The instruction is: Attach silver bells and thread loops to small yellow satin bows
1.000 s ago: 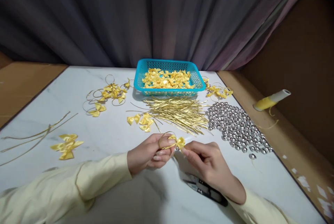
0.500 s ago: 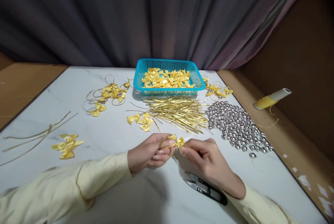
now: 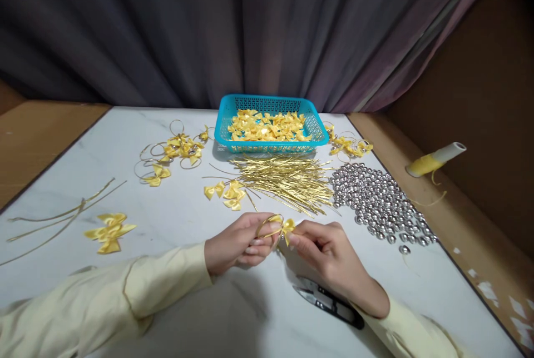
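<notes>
Between my hands is a yellow satin bow (image 3: 287, 227) joined to a loop of gold wire (image 3: 267, 225). My left hand (image 3: 246, 240) is closed, pinching the wire loop beside the bow. The thumb and forefinger of my right hand (image 3: 334, 255) are closed on the bow's right side. A small silvery bit shows just under the bow, partly hidden by the fingers. Below my right hand lies a black and silver cutting tool (image 3: 329, 302), partly covered by the hand and wrist.
A blue basket (image 3: 221, 119) of yellow bows stands at the back. Gold wires (image 3: 287, 180) lie before it, silver bells or beads (image 3: 375, 197) to the right. Looped bows (image 3: 179, 149), loose bows (image 3: 109, 233) and wires (image 3: 62, 216) lie left. A ribbon-wound tube (image 3: 436, 159) is far right.
Both hands keep nearly the same grip on the bow and loop. The view has shifted very slightly; nothing else has visibly moved.
</notes>
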{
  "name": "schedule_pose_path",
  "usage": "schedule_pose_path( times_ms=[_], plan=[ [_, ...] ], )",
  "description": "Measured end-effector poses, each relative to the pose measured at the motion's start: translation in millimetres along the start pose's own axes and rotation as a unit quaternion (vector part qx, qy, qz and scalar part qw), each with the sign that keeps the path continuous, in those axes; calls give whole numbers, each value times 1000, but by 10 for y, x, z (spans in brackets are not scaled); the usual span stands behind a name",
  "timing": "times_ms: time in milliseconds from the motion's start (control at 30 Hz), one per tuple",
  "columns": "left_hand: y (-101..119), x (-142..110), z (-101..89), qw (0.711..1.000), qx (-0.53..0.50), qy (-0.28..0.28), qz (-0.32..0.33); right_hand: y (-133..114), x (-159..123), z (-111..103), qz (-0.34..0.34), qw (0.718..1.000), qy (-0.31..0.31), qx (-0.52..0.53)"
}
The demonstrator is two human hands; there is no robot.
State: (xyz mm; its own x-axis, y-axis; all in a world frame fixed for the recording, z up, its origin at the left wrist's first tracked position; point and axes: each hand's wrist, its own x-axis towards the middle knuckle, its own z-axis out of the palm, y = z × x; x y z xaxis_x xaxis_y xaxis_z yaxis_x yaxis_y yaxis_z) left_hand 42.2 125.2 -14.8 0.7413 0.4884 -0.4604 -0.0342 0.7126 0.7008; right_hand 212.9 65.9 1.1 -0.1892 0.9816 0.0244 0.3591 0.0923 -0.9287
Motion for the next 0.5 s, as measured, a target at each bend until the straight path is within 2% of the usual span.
schedule_pose_path(
  times_ms=[133, 267, 400, 500],
  plan=[
    [-13, -7, 18, 1000, 15, -20, -16, 1, 2, 29, 4, 1000, -3, 13],
    [-4, -17, 28, 1000, 10, -17, -6, 46, 12, 46, 16, 999, 3, 37],
    [9, -18, 8, 1000, 12, -8, 17, 86, 26, -3, 41, 996, -36, 66],
    [15, -16, -8, 999, 16, 9, 37, 88, 29, -57, 35, 997, -59, 43]
  ],
)
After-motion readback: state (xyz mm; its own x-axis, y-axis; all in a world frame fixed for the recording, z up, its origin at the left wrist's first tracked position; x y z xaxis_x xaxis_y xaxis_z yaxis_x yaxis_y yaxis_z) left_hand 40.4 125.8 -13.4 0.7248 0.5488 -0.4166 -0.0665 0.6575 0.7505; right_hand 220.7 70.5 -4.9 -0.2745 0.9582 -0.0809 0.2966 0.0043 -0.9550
